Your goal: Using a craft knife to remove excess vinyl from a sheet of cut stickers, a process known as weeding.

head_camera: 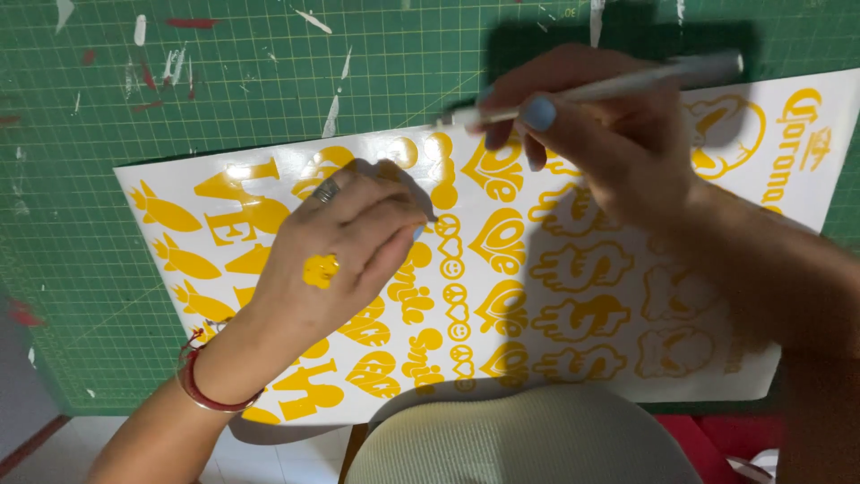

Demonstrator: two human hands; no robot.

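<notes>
A white backing sheet (502,269) covered with yellow vinyl cut-out shapes lies on a green cutting mat (269,81). My left hand (336,251) rests on the sheet's left half, fingers curled toward the small round shapes; a ring sits on one finger and a scrap of yellow vinyl (320,270) sticks to the back of the hand. My right hand (600,143) hovers over the sheet's upper middle and grips a slim silver tool (618,85), its tip pointing left near the sheet's top edge.
Small white and red vinyl scraps (143,54) dot the mat at the upper left. A red and silver bracelet (202,381) circles my left wrist. A ribbed pale garment (528,444) fills the bottom centre, with tiled floor (269,457) beside it.
</notes>
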